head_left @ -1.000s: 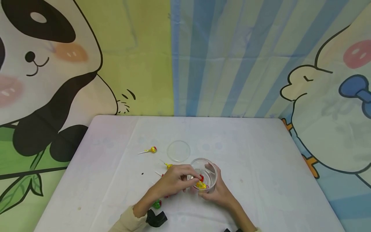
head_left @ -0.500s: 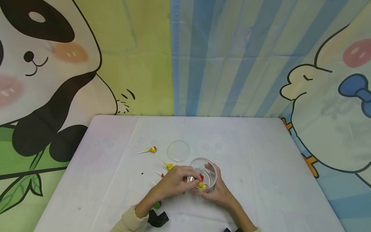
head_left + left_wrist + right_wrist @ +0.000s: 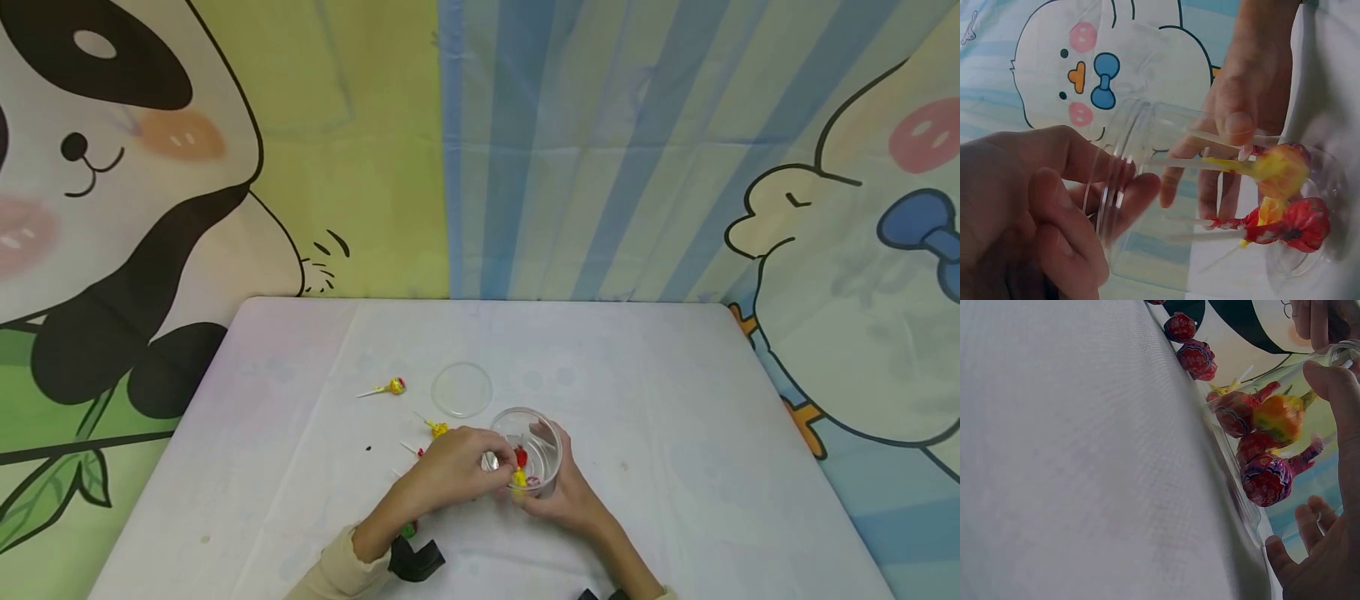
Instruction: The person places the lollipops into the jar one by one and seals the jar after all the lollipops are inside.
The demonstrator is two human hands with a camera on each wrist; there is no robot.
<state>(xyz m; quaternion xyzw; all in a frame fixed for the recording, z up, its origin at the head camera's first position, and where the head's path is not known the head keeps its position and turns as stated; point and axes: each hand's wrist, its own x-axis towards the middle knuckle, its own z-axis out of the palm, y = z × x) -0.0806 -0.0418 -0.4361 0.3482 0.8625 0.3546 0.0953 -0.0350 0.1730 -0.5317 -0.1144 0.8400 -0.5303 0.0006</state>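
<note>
My right hand (image 3: 568,493) grips a clear plastic jar (image 3: 546,446) round its side, the mouth tilted up. At the jar's rim, my left hand (image 3: 455,468) pinches the white stick of a yellow lollipop (image 3: 1283,173); its wrapped head is down inside the jar, blurred in the left wrist view. A red lollipop (image 3: 1305,225) and other wrapped lollipops lie at the jar's bottom, sticks toward the mouth. The right wrist view shows a purple-red lollipop (image 3: 1267,480) and an orange-yellow one (image 3: 1280,419) through the wall.
A round clear lid (image 3: 461,390) lies flat behind the jar. Left of it is a yellow lollipop (image 3: 394,386). Another yellow one (image 3: 438,429), a red one (image 3: 419,453) and a green one (image 3: 408,529) lie near the left arm, partly covered. A white cloth covers the table (image 3: 675,400).
The yellow lollipop's head has shifted and turned inside the jar as the left fingers drew slightly back toward the rim. The right hand and jar stay in place.
</note>
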